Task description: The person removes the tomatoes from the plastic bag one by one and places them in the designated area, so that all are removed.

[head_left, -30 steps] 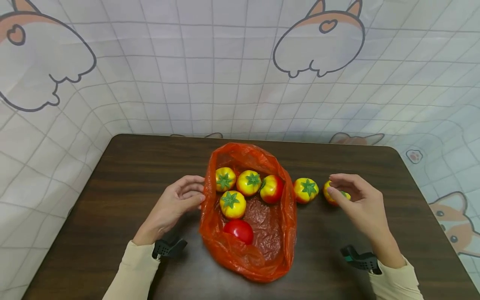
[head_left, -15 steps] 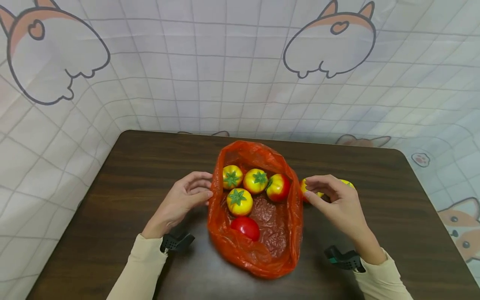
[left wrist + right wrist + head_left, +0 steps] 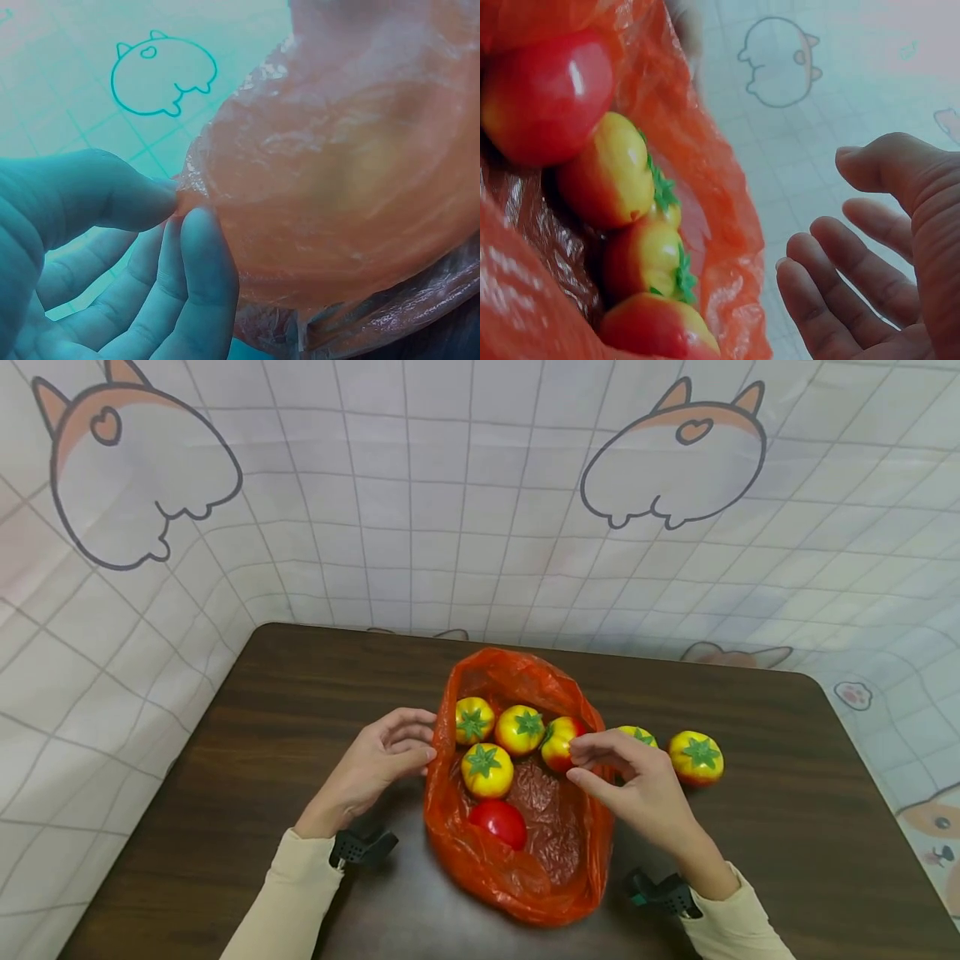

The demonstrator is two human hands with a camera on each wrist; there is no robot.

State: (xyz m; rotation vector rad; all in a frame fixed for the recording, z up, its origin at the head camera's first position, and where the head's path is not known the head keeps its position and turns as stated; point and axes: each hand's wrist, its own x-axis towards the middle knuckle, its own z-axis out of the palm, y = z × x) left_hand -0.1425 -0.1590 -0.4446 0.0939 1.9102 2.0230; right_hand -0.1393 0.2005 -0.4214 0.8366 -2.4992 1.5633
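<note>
An orange-red plastic bag (image 3: 517, 893) lies with its mouth open upward on the dark table. Inside are several yellow-and-red, tomato-like fruits (image 3: 487, 770) with green star-shaped leaves, and a plain red fruit (image 3: 498, 824). On the bag's left side, my left hand (image 3: 375, 764) pinches the rim between thumb and forefinger, plainest in the left wrist view (image 3: 187, 202). My right hand (image 3: 641, 785) hovers over the right rim, holding nothing; its fingers are apart in the right wrist view. Beyond it, outside the bag, sit a partly hidden fruit (image 3: 636, 735) and another fruit (image 3: 696, 756).
The dark wooden table (image 3: 300, 685) runs to a rounded back edge. Behind and beside it hangs a white gridded cloth (image 3: 495, 527) with cartoon dog drawings. A black camera mount (image 3: 363, 846) is strapped to each wrist.
My right hand has moved left, from the rightmost fruit past the nearer one to the bag's right rim. Both loose fruits still lie outside. My left hand keeps its pinch; the view has shifted slightly.
</note>
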